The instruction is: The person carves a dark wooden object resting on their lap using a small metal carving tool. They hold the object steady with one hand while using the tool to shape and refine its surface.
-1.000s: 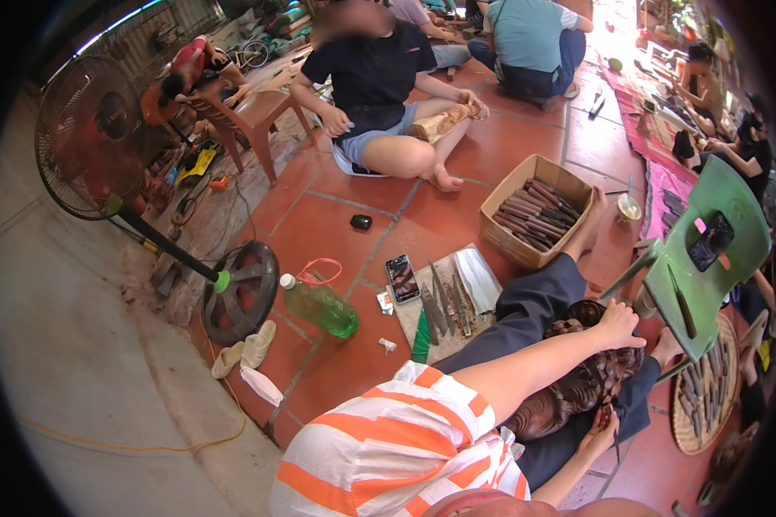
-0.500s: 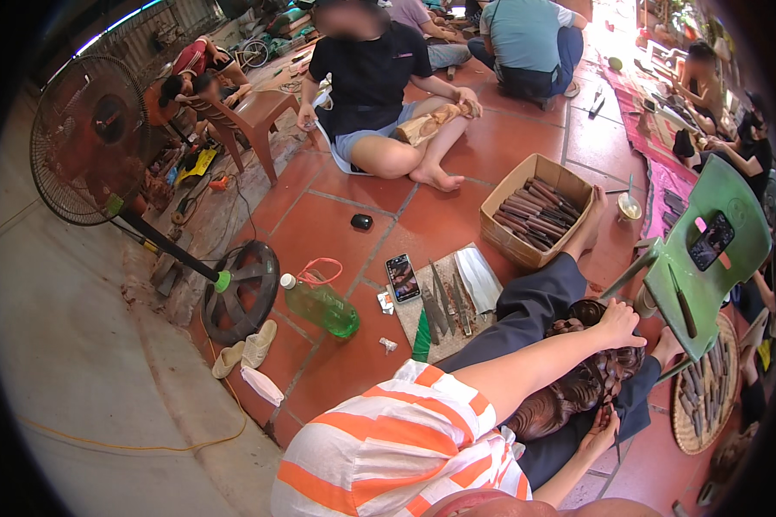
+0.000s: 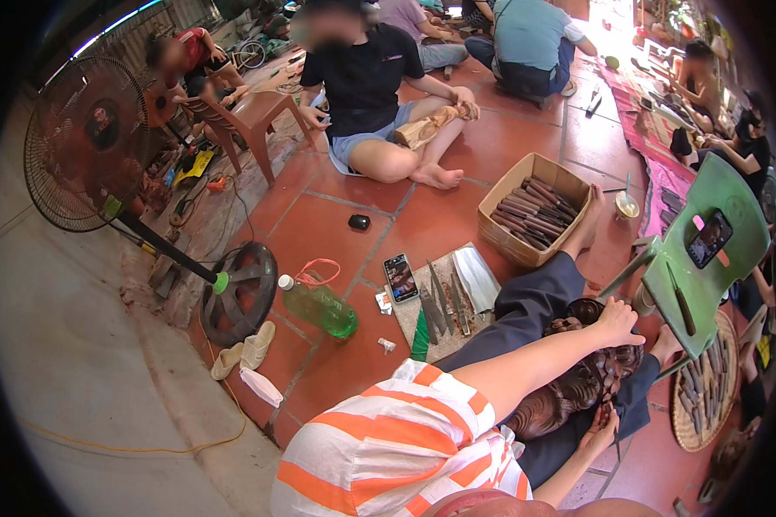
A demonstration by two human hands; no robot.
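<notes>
The dark carving point(image 3: 582, 383) lies at the lower right of the frame. The left hand point(image 3: 618, 324) rests over it, the right hand point(image 3: 601, 429) at its lower edge; I cannot tell if either grip clamps. It looks heavy, stiff, perhaps slippery; better hold its thick body.

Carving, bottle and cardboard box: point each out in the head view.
Carving point(image 3: 579, 386): head view, on its dark, rounded middle.
Bottle point(image 3: 322, 312): head view, on the side of its green body.
Cardboard box point(image 3: 510, 242): head view, on its near outer wall, below the rim.
</notes>
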